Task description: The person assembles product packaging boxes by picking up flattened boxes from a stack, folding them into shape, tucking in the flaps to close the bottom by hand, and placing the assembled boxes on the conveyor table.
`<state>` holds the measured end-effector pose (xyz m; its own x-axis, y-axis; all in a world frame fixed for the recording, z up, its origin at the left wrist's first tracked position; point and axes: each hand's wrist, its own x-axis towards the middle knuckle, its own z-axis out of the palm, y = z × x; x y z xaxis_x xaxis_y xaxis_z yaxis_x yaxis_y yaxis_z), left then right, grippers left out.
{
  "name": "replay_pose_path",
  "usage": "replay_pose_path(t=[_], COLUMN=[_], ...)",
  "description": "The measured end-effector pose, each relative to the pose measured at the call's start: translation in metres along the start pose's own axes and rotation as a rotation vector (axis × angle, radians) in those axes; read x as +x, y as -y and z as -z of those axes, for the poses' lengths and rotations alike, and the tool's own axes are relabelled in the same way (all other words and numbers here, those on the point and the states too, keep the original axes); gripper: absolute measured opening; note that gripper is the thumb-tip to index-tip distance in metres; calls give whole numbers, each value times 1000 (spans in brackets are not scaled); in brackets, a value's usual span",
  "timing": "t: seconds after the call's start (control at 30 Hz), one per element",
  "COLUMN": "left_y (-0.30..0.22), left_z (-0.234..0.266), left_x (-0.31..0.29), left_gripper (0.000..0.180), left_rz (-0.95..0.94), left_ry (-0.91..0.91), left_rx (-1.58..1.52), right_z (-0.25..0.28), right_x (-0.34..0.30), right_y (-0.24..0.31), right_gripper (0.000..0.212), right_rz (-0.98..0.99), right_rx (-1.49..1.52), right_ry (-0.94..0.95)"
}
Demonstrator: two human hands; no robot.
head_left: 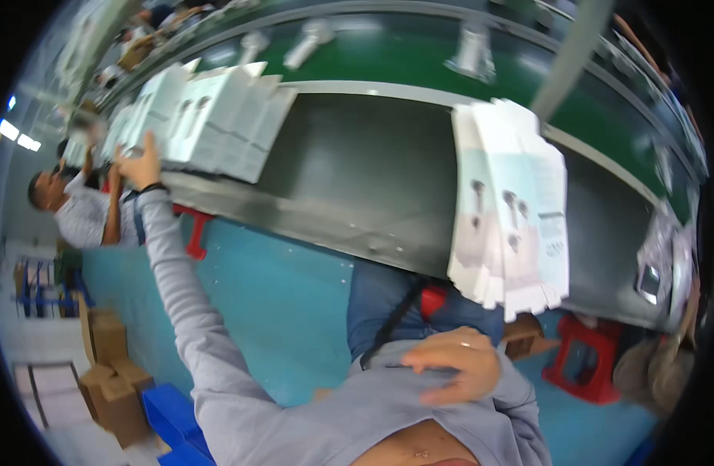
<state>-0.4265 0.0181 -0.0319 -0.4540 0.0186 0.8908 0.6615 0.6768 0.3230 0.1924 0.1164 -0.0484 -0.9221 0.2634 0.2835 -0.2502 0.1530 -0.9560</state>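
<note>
My left arm stretches out to the far left. There my left hand point(142, 165) is raised beside a row of upright white cartons point(209, 124), with fingers apart; I cannot make out anything held in it. My right hand point(459, 365) rests low in front of my body, above my lap, fingers spread and holding nothing. Right of the middle of the dark bench point(357, 171) lies a fanned stack of flat white printed cartons point(512, 210), its near end jutting over the bench edge.
Behind the bench runs a green conveyor point(404, 54) carrying bagged parts point(473, 53). More bagged items point(664, 264) lie at the right end. A co-worker point(97, 206) sits at the left. Red stools point(586, 361), brown boxes point(112, 388) and blue bins point(174, 419) stand on the floor.
</note>
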Motion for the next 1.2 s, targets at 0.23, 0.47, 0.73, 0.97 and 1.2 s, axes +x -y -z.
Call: replay_pose_path(t=[0.23, 0.47, 0.73, 0.97, 1.2], left_y=[-109, -260, -326, -322, -275], left_z=[72, 175, 242, 253, 269], left_x=[-60, -161, -197, -174, -182], left_gripper=[77, 79, 93, 49, 72], left_rz=[-109, -121, -994, -1096, -353], left_ry=[15, 659, 349, 728, 756], left_rx=[-165, -1085, -953, -907, -1176], right_z=[57, 52, 27, 20, 1], right_x=[-40, -77, -39, -18, 4], right_y=[18, 24, 64, 27, -4], right_gripper=[66, 57, 25, 18, 39], right_rz=[-150, -3, 610, 487, 571], right_rx=[-1234, -1322, -558, -876, -317], right_ry=[-417, -204, -574, -667, -626])
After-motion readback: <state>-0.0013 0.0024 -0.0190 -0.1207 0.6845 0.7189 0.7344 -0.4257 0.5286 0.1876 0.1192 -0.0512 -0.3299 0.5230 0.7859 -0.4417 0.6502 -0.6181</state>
